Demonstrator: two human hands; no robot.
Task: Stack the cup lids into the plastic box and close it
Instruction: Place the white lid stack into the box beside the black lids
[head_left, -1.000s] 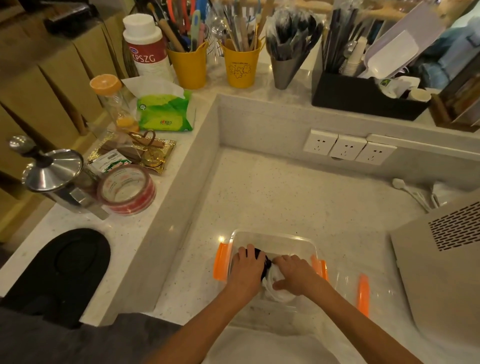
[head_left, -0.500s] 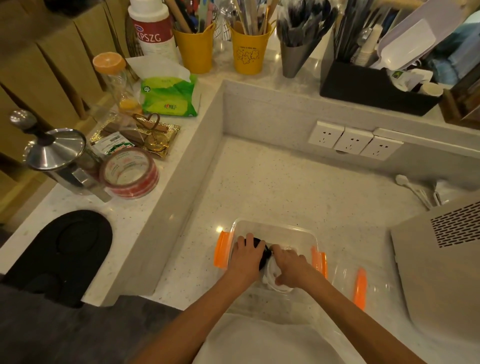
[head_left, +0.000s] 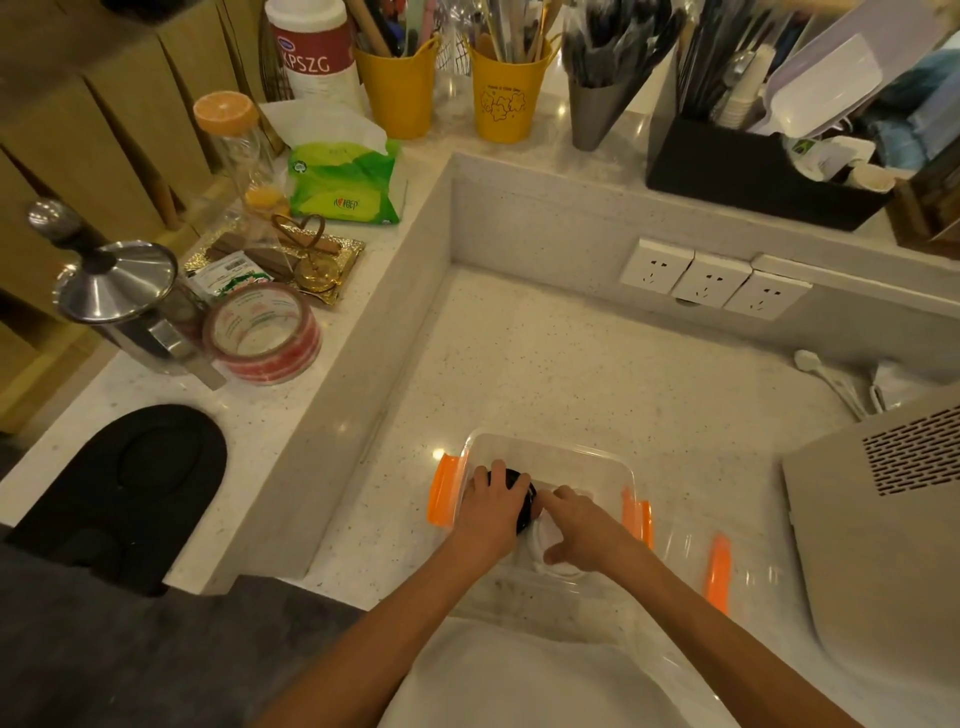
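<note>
Inside box (head_left: 550, 452), left fingers (head_left: 496, 475) curl on, seemingly, black lids (head_left: 522, 499).

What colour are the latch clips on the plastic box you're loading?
Orange. The head view shows the latch clips on both ends of the clear plastic box.

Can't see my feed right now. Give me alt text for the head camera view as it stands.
Both hands are inside an open clear plastic box with orange latches on a speckled counter: the left hand rests on black cup lids, the right hand on white cup lids. The box's lid lies to the right.
</note>
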